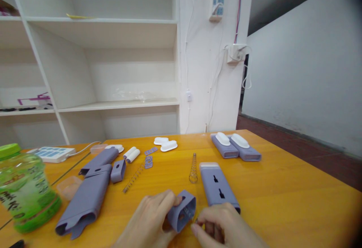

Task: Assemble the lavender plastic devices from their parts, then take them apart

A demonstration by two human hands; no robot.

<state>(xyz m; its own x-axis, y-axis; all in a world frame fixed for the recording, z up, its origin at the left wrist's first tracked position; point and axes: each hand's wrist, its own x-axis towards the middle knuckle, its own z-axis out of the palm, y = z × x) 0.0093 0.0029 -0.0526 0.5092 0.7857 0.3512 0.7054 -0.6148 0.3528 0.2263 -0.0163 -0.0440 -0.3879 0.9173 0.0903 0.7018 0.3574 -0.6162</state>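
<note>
My left hand grips a short purple plastic housing, its open end turned to the right. Inside that opening something thin and clear or metallic shows, too small to name. My right hand is pinched at the lower edge of the opening; what its fingertips hold is mostly hidden. Just beyond it lies a long purple casing with a white end and two black cut-outs. A tapered metal spring is left of that casing. Another coil spring lies farther left.
At left are a green-lidded jar, long purple casings, a small purple piece and a power strip. White oval caps and flat purple plates lie mid-table. Purple blocks with white tops stand at back right.
</note>
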